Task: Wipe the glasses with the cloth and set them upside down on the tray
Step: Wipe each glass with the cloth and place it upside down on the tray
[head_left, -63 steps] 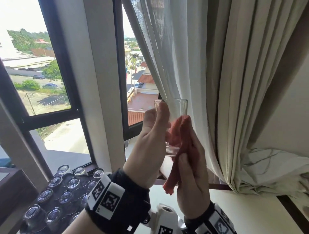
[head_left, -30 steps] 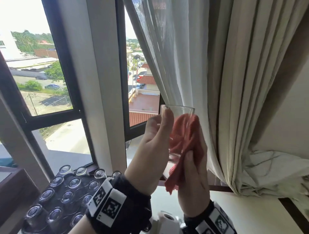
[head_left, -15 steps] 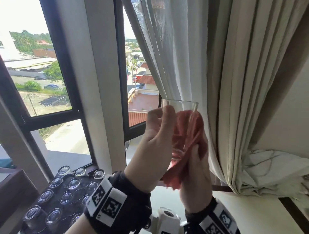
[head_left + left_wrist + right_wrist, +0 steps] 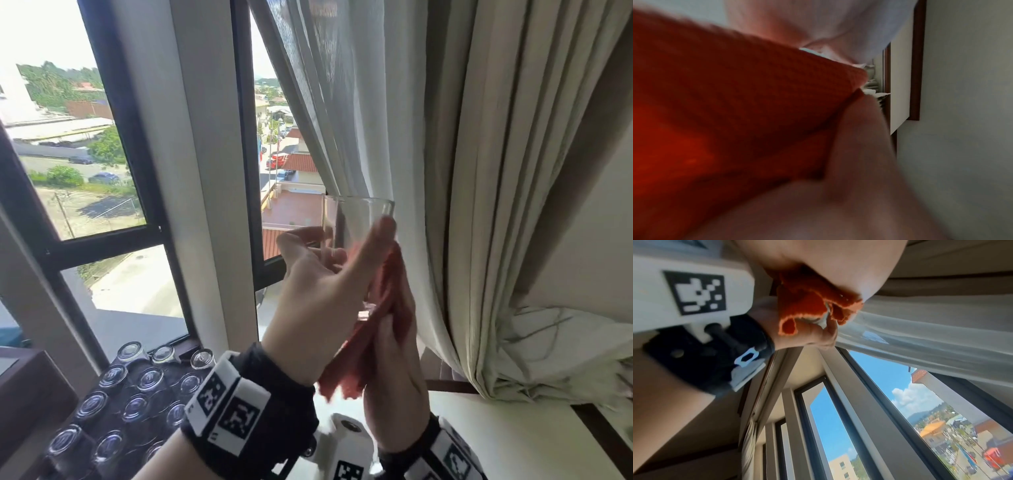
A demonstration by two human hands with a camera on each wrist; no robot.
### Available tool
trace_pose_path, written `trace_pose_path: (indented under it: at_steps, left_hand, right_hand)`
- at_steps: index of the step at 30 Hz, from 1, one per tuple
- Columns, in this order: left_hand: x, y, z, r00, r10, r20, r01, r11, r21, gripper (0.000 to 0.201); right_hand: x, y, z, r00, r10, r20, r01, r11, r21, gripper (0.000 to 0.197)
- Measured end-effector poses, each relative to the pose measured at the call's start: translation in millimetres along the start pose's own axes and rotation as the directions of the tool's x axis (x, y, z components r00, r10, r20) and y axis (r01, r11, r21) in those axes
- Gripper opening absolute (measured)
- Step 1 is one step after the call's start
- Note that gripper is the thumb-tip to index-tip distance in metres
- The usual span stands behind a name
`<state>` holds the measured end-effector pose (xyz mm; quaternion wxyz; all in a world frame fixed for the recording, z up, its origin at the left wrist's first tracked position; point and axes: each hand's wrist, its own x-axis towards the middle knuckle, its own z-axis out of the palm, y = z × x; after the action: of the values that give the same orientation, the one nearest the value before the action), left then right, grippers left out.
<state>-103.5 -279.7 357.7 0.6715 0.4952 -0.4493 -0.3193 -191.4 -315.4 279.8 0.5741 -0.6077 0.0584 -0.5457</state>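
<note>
I hold a clear glass upright at chest height in front of the window. My left hand grips it from the near side, thumb lying up its right wall and fingers curled round the left. My right hand pinches a red cloth and presses it against the glass's lower right side; the cloth's tail hangs below. The cloth fills the left wrist view, blurred. In the right wrist view the cloth bunches under my palm. The glass's base is hidden by hands and cloth.
A dark tray at the lower left holds several glasses upside down. Window frames stand behind it. Sheer and beige curtains hang close on the right, bunched over a white ledge.
My left thumb has shifted rightward across the glass, turning it. The cloth has slid from near the rim down to the lower right side.
</note>
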Motion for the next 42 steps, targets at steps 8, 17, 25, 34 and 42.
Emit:
trace_pose_path:
  at_steps: [8, 17, 25, 34, 42]
  left_hand:
    - [-8, -23, 7, 0.998, -0.061, -0.027, 0.058, 0.995, -0.081, 0.065]
    - [-1, -14, -11, 1.0, 0.027, -0.006, -0.027, 0.999, -0.046, 0.07]
    - [-4, -12, -4, 0.998, -0.047, -0.051, 0.04, 0.992, -0.12, 0.067]
    - [-11, -12, 1, 1.0, 0.028, -0.013, -0.028, 0.999, -0.02, 0.059]
    - [-1, -6, -5, 0.994, -0.071, -0.08, 0.057, 0.985, -0.164, 0.072]
  right_hand:
    - [43, -27, -5, 0.985, -0.151, -0.082, 0.15, 0.989, -0.013, 0.071]
    - [6, -1, 10, 0.975, -0.21, -0.069, 0.195, 0.965, -0.176, 0.051]
    - [26, -14, 4, 0.95, -0.299, 0.093, 0.31, 0.94, -0.144, 0.057]
    - [14, -7, 0, 0.994, 0.054, -0.095, -0.038, 0.986, 0.161, 0.075]
    - [10, -14, 1, 0.941, -0.266, 0.208, 0.312, 0.92, -0.236, 0.055]
